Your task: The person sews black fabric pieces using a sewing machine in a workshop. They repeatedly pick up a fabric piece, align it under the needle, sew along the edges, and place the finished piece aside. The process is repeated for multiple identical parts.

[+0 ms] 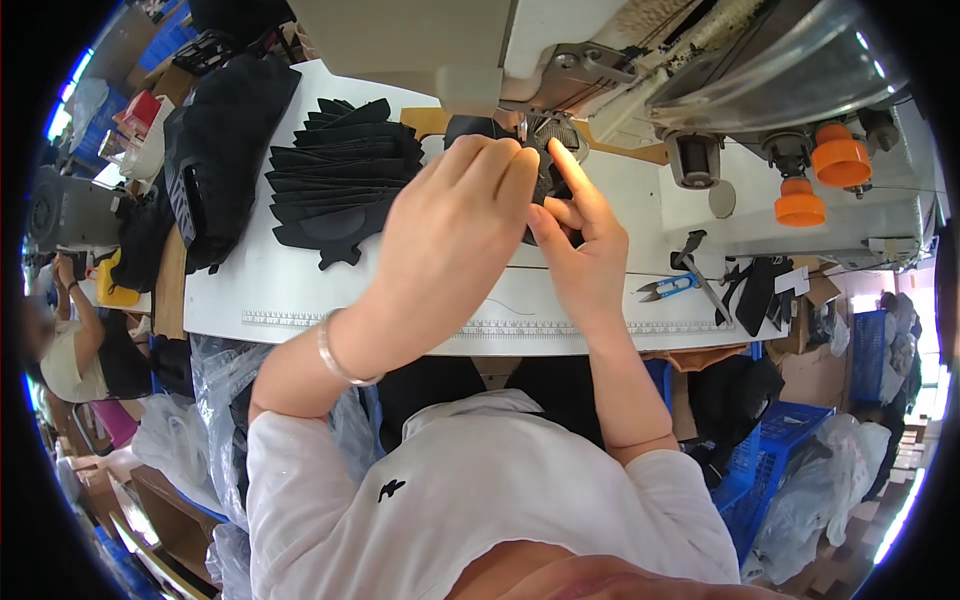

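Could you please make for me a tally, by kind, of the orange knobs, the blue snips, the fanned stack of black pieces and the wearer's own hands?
Orange knobs: 2
Blue snips: 1
Fanned stack of black pieces: 1
Own hands, left hand and right hand: 2
Total: 6

Both hands [455, 230] meet at a black piece [480, 127] under the sewing machine [420, 50], beside fanned dark cutouts [345, 170].
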`<state>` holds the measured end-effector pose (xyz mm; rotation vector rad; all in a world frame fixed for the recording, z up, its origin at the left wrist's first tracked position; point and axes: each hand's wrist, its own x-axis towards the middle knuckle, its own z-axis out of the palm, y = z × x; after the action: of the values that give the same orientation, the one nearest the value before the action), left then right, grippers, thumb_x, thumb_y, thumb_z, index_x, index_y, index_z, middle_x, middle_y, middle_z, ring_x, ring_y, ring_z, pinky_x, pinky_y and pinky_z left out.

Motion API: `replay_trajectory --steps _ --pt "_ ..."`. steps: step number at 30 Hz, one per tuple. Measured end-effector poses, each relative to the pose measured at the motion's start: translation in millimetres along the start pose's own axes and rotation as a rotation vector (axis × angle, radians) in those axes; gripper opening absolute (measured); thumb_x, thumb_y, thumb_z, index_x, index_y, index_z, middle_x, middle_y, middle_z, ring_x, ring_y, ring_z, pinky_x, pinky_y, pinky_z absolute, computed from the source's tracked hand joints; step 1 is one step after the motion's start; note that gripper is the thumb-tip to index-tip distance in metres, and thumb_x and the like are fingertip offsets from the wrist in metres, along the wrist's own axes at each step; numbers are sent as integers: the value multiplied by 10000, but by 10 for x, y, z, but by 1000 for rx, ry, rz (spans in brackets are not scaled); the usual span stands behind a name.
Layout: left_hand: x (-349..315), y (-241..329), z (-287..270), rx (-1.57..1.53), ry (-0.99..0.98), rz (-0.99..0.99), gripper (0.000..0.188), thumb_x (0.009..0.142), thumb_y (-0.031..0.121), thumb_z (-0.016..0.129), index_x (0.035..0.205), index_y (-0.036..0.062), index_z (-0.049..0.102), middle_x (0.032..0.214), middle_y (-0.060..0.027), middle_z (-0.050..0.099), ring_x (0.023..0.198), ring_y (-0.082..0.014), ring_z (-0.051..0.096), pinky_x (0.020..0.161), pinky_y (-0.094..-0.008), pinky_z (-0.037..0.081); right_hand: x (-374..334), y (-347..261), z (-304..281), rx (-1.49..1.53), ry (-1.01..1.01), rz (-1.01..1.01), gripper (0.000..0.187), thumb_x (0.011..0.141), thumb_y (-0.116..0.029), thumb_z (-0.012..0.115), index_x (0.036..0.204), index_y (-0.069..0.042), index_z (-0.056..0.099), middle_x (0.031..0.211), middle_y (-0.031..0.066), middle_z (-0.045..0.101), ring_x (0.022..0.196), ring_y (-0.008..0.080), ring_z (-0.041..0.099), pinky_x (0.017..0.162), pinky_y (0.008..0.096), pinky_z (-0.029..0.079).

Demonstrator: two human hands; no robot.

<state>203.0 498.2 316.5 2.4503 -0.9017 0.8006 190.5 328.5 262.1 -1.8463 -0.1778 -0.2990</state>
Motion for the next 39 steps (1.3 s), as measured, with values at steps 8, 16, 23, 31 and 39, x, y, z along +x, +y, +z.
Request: replay_trajectory --steps 8,16,23,31,39 --pt "-53 29 399 197 363 60 423 650 37 744 1064 -44 729 1024 -112 696 967 -289 719 739 -362 619 -37 0 118 27 65 51 666 934 -55 775 1560 -103 553 750 -22 621 786 113 462 753 273 445" --pt "-62 -30 426 203 429 94 419 630 54 739 1038 -41 749 1009 -112 723 971 -297 733 780 -372 650 -67 8 208 25 102 52 670 946 -26 758 1573 -109 539 794 -13 614 809 124 475 752 271 458" --pt "-49 -143 416 197 428 183 391 626 65 746 1007 -24 759 989 -99 731 960 -286 738 788 -362 658 -67 41 301 69 141 -3 697 969 -4 718 1614 -94 470 806 -8 628 787 84 503 727 244 468" --pt "-12 -265 375 180 367 245 376 637 69 752 1006 -3 761 994 -79 723 961 -266 735 773 -347 656 -73 37 397 195 142 -60 757 992 4 661 1661 -20 310 943 78 783 849 84 685 807 230 516" --pt "-8 -306 337 237 272 318 387 641 54 763 1025 13 754 1008 -56 704 962 -244 721 739 -321 648 -59 18 376 99 143 -81 744 981 -4 664 1649 -20 337 951 94 791 827 103 697 768 253 524"
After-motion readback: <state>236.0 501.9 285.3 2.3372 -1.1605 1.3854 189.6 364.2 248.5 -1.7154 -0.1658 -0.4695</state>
